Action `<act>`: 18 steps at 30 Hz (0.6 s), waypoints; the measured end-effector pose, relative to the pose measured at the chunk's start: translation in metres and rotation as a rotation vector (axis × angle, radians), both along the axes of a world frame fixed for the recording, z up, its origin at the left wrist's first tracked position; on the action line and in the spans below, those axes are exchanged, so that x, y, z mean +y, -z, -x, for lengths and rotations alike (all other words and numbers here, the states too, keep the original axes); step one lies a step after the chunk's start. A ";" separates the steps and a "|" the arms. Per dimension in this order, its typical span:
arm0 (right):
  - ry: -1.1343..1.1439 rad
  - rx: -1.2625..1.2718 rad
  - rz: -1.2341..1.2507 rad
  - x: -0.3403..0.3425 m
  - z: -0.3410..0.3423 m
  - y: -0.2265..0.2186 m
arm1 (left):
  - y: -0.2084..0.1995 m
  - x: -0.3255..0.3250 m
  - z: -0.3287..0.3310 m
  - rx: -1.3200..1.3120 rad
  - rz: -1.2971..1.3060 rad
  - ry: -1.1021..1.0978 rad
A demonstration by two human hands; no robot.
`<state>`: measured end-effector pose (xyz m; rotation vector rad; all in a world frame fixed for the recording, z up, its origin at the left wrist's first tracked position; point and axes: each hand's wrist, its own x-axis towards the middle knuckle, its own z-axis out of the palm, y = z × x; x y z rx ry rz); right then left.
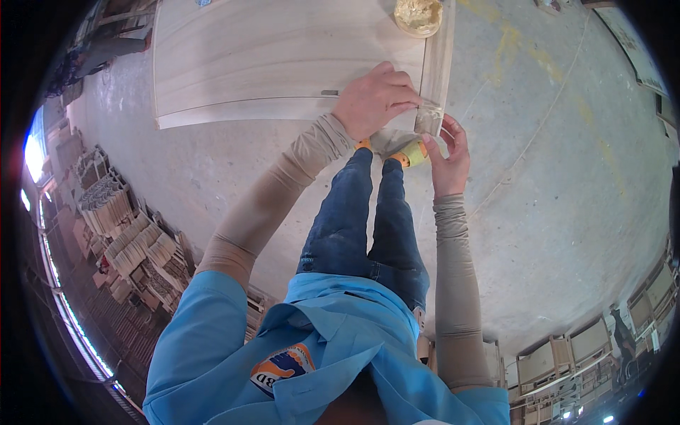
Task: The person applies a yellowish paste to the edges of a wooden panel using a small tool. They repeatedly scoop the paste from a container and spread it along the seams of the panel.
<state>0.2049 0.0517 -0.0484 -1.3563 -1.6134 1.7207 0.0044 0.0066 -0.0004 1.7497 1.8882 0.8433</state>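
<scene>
The wooden strip [438,67] lies along the right edge of a broad pale panel [283,49], and both my hands are at its near end. My left hand [375,99] comes in over the panel's corner, its thumb and forefinger drawn close together at the strip's left edge; I can't tell whether they pinch anything. My right hand [451,159] is curled, thumb at the end and fingers along the right side, with a gap between them; whether they grip the wood I can't tell. Between my hands, the strip's end looks darker. A tub [418,18] of yellowish paste stands farther up.
</scene>
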 end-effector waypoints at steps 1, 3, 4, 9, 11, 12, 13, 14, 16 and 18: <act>-0.001 0.006 0.004 0.000 0.001 0.000 | 0.001 -0.002 0.001 -0.006 0.018 0.002; 0.000 0.000 0.008 0.000 0.000 0.000 | 0.001 -0.003 0.002 -0.014 0.051 0.018; 0.002 -0.012 0.009 0.001 -0.001 0.000 | -0.001 -0.002 0.003 -0.016 0.065 0.032; 0.003 -0.002 -0.003 0.000 0.000 0.001 | 0.002 0.001 0.002 -0.037 0.064 -0.007; -0.007 -0.004 0.003 0.000 0.001 -0.001 | 0.004 -0.003 -0.002 -0.052 0.064 0.000; -0.006 -0.002 -0.006 0.000 0.000 0.001 | 0.003 -0.002 -0.003 -0.067 0.066 0.003; -0.006 -0.001 -0.014 0.001 -0.002 0.003 | 0.002 0.000 -0.003 -0.082 0.069 0.006; -0.006 0.000 -0.023 0.001 -0.003 0.004 | 0.002 0.001 -0.004 -0.096 0.071 0.009; -0.005 -0.002 -0.010 0.000 -0.001 0.003 | 0.005 0.004 -0.003 -0.058 0.044 -0.024; -0.007 -0.006 -0.004 0.000 0.000 0.002 | 0.005 0.003 -0.003 -0.044 0.052 -0.017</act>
